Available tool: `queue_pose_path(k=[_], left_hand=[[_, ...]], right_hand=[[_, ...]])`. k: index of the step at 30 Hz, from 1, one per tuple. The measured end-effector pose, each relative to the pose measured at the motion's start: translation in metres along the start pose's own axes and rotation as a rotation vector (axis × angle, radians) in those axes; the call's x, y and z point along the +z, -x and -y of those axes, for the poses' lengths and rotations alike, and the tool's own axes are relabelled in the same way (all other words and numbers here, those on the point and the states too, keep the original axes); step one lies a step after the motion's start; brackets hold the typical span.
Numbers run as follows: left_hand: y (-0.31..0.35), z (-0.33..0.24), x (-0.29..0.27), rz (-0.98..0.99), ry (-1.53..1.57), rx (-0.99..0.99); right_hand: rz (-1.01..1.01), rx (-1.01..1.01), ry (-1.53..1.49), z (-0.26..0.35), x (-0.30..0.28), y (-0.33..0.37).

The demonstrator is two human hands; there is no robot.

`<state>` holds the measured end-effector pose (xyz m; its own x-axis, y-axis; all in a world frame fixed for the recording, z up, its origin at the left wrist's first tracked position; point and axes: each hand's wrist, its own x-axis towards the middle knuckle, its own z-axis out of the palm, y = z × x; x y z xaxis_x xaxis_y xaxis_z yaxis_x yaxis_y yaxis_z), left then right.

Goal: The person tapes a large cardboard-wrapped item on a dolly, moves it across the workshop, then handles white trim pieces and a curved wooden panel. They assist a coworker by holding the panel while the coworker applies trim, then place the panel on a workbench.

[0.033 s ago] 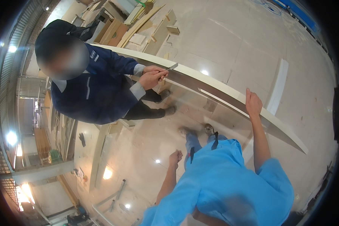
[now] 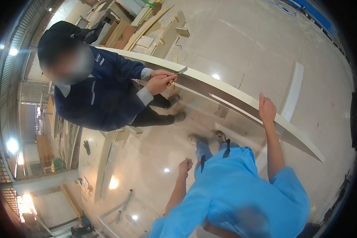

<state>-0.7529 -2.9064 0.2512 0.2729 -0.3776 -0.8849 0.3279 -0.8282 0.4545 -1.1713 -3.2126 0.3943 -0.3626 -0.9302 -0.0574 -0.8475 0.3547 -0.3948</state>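
Observation:
A long cream-edged board [image 2: 230, 92] stands on edge and runs from the upper left to the lower right, with a slot in its brownish side face. My right hand [image 2: 267, 109] grips its top edge toward the right end, fingers over the edge. My left hand [image 2: 185, 166] hangs low at my left side, its fingers curled in and nothing visible in them. Across the board, a co-worker in a dark jacket [image 2: 103, 91] holds a thin, flat metal tool [image 2: 181, 71] in both hands at the board's top edge. The tool's exact kind is unclear.
A white strip [image 2: 295, 89] lies on the floor beyond the board. Boards and a cardboard box [image 2: 119, 35] are piled at the upper left. A pale panel [image 2: 92, 158] with a black glove [image 2: 86, 147] on it is at the left. A metal frame [image 2: 125, 206] stands at lower left.

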Motion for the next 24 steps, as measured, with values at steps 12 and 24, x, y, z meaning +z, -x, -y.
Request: queue_pose_path(k=[12, 24], left_hand=[[-0.007, 0.013, 0.005, -0.04, 0.032, 0.022], [-0.001, 0.017, 0.009, -0.029, 0.079, 0.016]], right_hand=[[0.011, -0.008, -0.003, -0.011, 0.012, -0.004], [0.057, 0.014, 0.041, -0.012, 0.014, -0.007]])
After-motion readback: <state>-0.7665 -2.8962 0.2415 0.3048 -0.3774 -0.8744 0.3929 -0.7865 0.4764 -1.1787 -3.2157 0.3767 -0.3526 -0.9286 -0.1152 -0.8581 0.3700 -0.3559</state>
